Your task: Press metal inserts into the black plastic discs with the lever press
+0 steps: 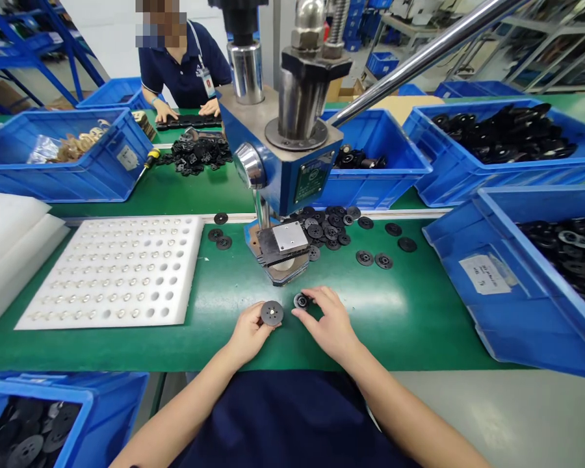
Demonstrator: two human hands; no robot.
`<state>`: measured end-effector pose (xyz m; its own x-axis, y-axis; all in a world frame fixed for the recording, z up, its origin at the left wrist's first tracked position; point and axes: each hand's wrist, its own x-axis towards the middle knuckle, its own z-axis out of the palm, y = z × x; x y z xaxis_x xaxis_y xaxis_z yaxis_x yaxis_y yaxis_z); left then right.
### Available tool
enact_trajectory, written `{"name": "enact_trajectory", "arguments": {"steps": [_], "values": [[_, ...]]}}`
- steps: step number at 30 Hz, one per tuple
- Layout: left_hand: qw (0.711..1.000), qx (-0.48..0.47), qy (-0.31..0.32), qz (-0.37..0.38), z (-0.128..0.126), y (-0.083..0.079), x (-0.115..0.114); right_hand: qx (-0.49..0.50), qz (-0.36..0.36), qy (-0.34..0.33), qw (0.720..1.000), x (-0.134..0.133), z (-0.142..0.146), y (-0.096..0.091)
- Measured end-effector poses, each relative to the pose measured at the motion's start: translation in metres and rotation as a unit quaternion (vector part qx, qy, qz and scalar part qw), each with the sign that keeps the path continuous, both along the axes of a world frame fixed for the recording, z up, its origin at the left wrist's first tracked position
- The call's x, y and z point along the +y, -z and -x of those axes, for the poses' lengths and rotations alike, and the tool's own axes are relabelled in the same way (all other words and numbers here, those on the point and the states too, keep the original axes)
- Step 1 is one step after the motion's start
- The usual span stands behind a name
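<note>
My left hand (pixel 247 331) pinches a round black disc (pixel 272 312) with a small metal centre, holding it just above the green table. My right hand (pixel 327 318) grips a smaller black ring-shaped part (pixel 301 300) at its fingertips, right beside the disc. Both hands are in front of the base of a blue hand press (pixel 283 162), whose flat metal die plate (pixel 289 236) sits a short way beyond them. A pile of loose black discs (pixel 327 229) lies just right of the press.
A white foam tray (pixel 121 270) with rows of small metal pieces lies at left. Blue bins (pixel 492 305) of black parts stand at right, behind, and at lower left. Across the table, another person in a dark shirt (pixel 185 65) leans over black parts. The press lever (pixel 419 62) reaches up right.
</note>
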<state>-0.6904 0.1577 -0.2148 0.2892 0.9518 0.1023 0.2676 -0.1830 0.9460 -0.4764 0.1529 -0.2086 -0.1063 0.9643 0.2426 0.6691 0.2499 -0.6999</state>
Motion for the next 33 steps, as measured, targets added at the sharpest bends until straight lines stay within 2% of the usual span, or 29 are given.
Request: {"name": "enact_trajectory", "arguments": {"steps": [4, 8, 12, 21, 27, 33], "values": [[0.998, 0.023, 0.013, -0.064, 0.000, 0.004, 0.000, 0.029, -0.022, -0.086, 0.996, -0.015, 0.027, -0.021], [0.995, 0.023, 0.037, -0.088, 0.002, 0.012, -0.002, -0.005, -0.046, -0.105, 0.993, -0.019, 0.043, -0.029], [0.994, 0.023, 0.053, -0.090, 0.005, 0.015, -0.003, -0.020, -0.061, -0.100, 0.993, -0.019, 0.046, -0.029], [0.992, 0.029, 0.036, -0.118, 0.006, 0.016, -0.006, -0.029, -0.084, -0.070, 0.994, -0.024, 0.052, -0.026], [0.987, 0.024, 0.041, -0.155, 0.006, 0.015, -0.005, 0.004, -0.123, -0.077, 0.989, -0.023, 0.054, -0.023], [0.988, 0.029, 0.038, -0.148, 0.005, 0.020, -0.005, 0.050, -0.116, -0.086, 0.988, -0.022, 0.049, -0.015]]}}
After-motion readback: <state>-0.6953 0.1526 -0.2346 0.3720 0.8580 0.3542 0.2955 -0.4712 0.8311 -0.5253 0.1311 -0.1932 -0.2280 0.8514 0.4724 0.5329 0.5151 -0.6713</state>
